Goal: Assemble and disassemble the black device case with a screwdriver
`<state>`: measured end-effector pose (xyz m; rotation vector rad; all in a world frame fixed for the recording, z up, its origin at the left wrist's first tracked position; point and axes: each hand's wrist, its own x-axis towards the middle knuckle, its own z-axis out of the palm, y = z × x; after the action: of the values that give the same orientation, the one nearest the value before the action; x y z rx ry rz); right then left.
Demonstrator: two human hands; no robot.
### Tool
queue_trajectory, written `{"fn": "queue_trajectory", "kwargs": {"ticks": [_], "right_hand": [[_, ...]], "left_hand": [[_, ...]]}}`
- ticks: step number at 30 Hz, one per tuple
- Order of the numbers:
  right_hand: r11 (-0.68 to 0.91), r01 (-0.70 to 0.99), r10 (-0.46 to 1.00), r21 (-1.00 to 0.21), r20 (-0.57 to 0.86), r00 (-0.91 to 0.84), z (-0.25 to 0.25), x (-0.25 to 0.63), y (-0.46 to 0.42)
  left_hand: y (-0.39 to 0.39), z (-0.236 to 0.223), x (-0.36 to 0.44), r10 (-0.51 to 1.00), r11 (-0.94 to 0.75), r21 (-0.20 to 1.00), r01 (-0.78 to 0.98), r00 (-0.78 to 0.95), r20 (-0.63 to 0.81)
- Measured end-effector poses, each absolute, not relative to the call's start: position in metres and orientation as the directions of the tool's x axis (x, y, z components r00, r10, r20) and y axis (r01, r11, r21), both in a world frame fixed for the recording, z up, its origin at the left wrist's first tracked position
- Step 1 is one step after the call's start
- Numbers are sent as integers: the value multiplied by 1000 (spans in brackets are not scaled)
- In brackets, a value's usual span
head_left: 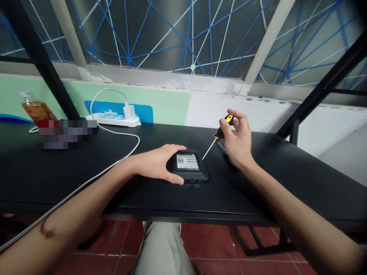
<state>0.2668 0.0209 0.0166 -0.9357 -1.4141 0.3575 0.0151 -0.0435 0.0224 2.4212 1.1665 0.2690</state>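
Note:
A flat black device (187, 176) with rounded corners lies on the black table. Its upper face carries a white printed label (187, 162) with a square code and barcodes. My left hand (157, 164) grips the device from its left side, thumb at the near edge and fingers along the far edge. In my right hand (237, 137) is a screwdriver (219, 131) with a black and yellow handle, tilted with its tip down. The tip is close to the device's right edge; I cannot tell whether it touches. Beneath the right hand shows a thin shaft with something green, mostly hidden.
A white power strip (114, 119) with a plugged-in charger (129, 111) stands against the wall. Its white cable (123, 133) runs across the table to the left. A bottle of orange drink (37, 110) stands at the far left beside a blurred item (67, 133). Black frame bars rise at both sides.

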Motion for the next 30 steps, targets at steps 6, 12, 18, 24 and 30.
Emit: {"fn": "queue_trajectory", "kwargs": {"ticks": [6, 12, 18, 24, 30], "right_hand": [[596, 295, 766, -747, 639, 69, 16, 263, 16], [627, 285, 744, -725, 666, 58, 19, 263, 12], [638, 296, 735, -711, 677, 43, 19, 261, 7], [623, 180, 774, -761, 633, 1, 21, 260, 4], [630, 178, 767, -756, 642, 10, 23, 260, 5]], "left_hand": [[-40, 21, 14, 788, -555, 454, 697, 616, 18], [-39, 21, 14, 800, -540, 443, 715, 600, 6], [-40, 19, 15, 798, -549, 437, 712, 603, 21], [-39, 19, 15, 807, -532, 432, 728, 591, -2], [-39, 18, 13, 804, -532, 418, 736, 594, -21]]}}
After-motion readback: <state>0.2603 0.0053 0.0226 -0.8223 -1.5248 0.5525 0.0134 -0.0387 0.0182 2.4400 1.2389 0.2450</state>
